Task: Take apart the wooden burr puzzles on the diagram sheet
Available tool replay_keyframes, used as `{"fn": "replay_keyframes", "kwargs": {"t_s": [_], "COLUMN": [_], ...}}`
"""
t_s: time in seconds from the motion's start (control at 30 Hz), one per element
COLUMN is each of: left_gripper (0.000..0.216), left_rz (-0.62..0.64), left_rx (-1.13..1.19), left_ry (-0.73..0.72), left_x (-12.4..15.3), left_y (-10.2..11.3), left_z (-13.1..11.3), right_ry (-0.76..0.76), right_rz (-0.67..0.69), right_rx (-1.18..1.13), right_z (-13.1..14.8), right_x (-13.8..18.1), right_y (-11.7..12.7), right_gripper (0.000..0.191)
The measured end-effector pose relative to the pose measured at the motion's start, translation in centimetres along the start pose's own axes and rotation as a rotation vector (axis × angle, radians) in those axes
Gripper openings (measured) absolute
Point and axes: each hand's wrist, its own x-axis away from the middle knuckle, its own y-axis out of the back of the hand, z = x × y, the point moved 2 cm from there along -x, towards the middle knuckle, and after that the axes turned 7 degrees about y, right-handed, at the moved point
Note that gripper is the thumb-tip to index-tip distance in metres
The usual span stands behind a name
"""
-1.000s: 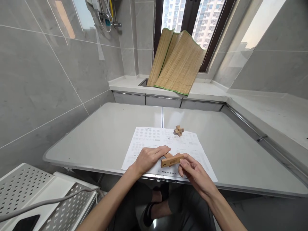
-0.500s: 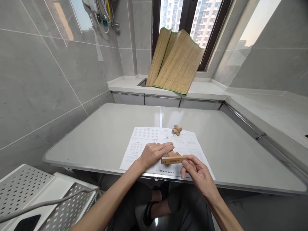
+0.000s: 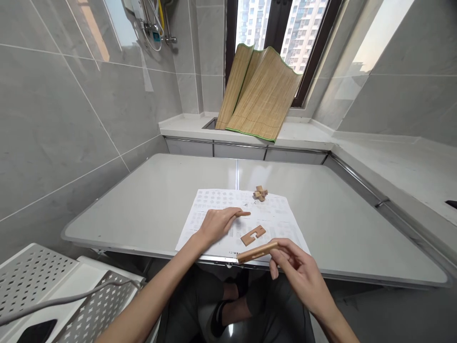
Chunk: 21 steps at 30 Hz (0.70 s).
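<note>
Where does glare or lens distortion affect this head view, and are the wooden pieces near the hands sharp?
Head view: daylight glares off the wall tile; the wide lens bows the table edge; the wooden bar in the right hand and the notched piece are sharp.

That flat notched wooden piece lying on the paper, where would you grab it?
Pinch the notched piece across its long edges near one end, from above: it lies flat on the paper, and the slot at mid-length probably leaves little to hold.

Pinching a wooden bar in the right hand, over the edge of the table. Resting the left hand on the printed sheet near a notched piece
</note>
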Motion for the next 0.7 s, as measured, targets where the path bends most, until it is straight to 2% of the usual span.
{"fn": "replay_keyframes", "kwargs": {"t_s": [0.13,0.3,0.47,0.6,0.7], "left_gripper": [0.037,0.049,0.055,0.06,0.054], "left_rz": [0.131,0.215,0.236,0.231,0.226], "left_rx": [0.026,-0.05,-0.202,-0.259,-0.273], "left_ry": [0.18,0.248,0.221,0.199,0.172], "left_x": [0.1,-0.1,-0.5,-0.8,-1.1], "left_y": [0.8,0.1,-1.3,-2.3,-2.8], "left_z": [-0.5,-2.2,-3.1,-3.4,-3.7], "right_ry": [-0.109,-0.196,-0.224,-0.169,-0.115], "right_rz": [-0.042,-0.141,-0.148,-0.171,-0.178], "right_rx": [0.095,0.246,0.438,0.506,0.552], "right_z": [-3.4,-7.4,-7.7,-7.7,-7.8], "right_x": [-0.9,-2.0,-3.1,-3.5,-3.4], "right_y": [2.7,4.8,4.6,4.3,4.1], "right_gripper": [0.05,0.056,0.047,0.047,0.048]}}
